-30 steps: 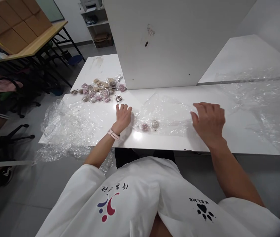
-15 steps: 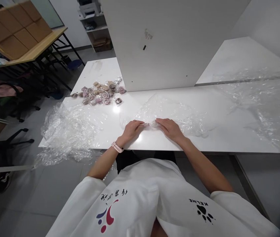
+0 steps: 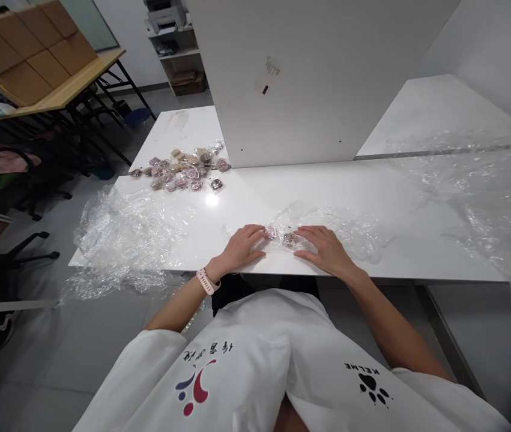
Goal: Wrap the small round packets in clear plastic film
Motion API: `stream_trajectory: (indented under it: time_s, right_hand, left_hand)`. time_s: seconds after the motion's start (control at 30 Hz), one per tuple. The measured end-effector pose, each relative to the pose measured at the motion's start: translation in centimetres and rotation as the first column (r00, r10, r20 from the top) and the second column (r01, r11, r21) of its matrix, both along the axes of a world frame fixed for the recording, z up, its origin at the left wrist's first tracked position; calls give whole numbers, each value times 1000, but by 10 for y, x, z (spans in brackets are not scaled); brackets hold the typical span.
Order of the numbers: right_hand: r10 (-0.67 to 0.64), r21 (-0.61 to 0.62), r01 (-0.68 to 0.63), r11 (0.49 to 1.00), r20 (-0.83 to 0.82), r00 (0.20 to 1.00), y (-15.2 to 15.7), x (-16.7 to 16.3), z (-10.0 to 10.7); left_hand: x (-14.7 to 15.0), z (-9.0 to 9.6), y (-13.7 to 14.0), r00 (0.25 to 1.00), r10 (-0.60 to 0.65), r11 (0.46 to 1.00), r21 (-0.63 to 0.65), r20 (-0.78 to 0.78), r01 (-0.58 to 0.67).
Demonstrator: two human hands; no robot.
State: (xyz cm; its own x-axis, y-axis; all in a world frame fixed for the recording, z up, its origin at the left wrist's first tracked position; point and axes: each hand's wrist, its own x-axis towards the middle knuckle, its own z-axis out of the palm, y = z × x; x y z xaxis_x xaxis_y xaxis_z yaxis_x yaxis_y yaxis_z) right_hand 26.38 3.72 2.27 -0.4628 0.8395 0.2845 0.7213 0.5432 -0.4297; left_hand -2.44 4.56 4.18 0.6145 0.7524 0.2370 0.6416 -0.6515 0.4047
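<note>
A clear plastic bag or sheet (image 3: 340, 231) lies crumpled on the white table before me. On or inside it, I cannot tell which, are a small pinkish wrapped packet (image 3: 270, 232) and a darker brownish one (image 3: 289, 239), side by side. My left hand (image 3: 242, 247) is at the left of the pinkish packet, fingertips at its edge, thumb spread away from the fingers. From the right, my right hand (image 3: 327, 251) reaches the plastic beside the darker packet, its thumb and fingers also apart. Neither hand is closed around anything.
Several small wrapped packets (image 3: 187, 170) lie heaped at the table's back left. Crumpled clear plastic (image 3: 124, 240) hangs over the left front edge, and more plastic film (image 3: 484, 198) covers the right side. A tall white panel (image 3: 309, 108) stands behind the table (image 3: 255, 198).
My hands have drawn slightly toward me and their thumbs have parted from the fingers. The clear plastic has flattened and come nearer, and the two packets now show between the hands.
</note>
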Motion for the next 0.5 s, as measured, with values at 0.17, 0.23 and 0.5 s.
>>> stream_trajectory:
  time_s: [0.17, 0.23, 0.5]
  right_hand:
    - [-123, -32, 120, 992, -112, 986, -2, -4, -14]
    - [-214, -114, 197, 974, -158, 964, 9, -9, -10]
    - [-373, -364, 383, 849, 98, 922, 54, -18, 22]
  left_hand:
    - [-4, -16, 6, 977, 194, 977, -111, 94, -183]
    - [0, -10, 21, 952, 295, 945, -170, 77, -279]
    - [26, 15, 77, 900, 406, 868, -242, -159, -434]
